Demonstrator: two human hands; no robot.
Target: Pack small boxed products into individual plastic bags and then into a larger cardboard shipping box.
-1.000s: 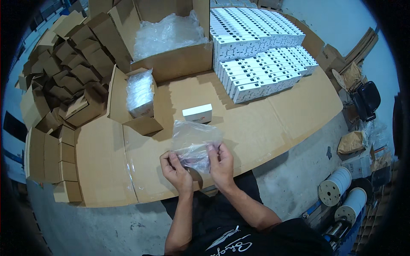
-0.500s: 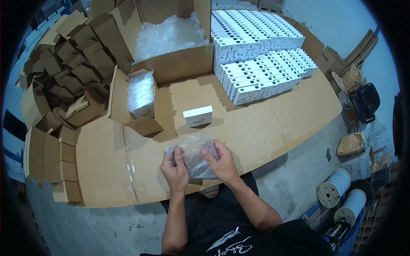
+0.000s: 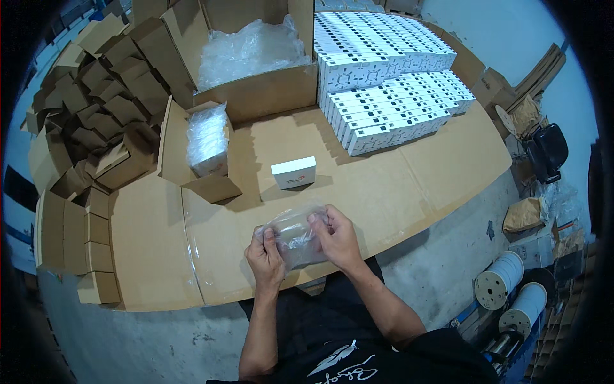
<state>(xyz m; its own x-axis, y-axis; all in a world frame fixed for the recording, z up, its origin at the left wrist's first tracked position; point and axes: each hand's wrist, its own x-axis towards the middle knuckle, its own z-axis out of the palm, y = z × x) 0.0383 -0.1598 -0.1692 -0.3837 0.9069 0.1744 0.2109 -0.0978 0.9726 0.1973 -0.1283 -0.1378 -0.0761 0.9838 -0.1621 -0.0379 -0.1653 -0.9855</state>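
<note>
The left hand (image 3: 265, 261) and the right hand (image 3: 339, 242) hold a clear plastic bag (image 3: 295, 238) between them, above the near edge of the worktop (image 3: 150, 240). The left hand pinches the bag's left side with its thumb on top, and the right hand grips the opposite side, its thumb likewise resting on the plastic. The bag is thin and creased, with bright glints across its middle. Just beyond it, near but apart from both hands, a single white box (image 3: 293, 173) stands on its long narrow side on the worktop. To the left of that box, a small open carton (image 3: 214, 188) contains a row of packages in clear wrapping (image 3: 207, 141). Behind this carton, a large open carton (image 3: 268, 93) holds a loose pile of clear plastic (image 3: 252, 54). To the right of the large carton, many white boxes (image 3: 390, 121) are packed tightly together in rows, the back part rising higher than the front. On the far left, open brown cartons (image 3: 118, 89) are heaped close together, and a column of smaller cartons (image 3: 100, 256) runs down toward the near edge. Beyond the worktop's right side, a black chair (image 3: 547, 152), a brown paper bag (image 3: 526, 214) and two white spools (image 3: 499, 280) are in view above the grey floor (image 3: 428, 288).
</note>
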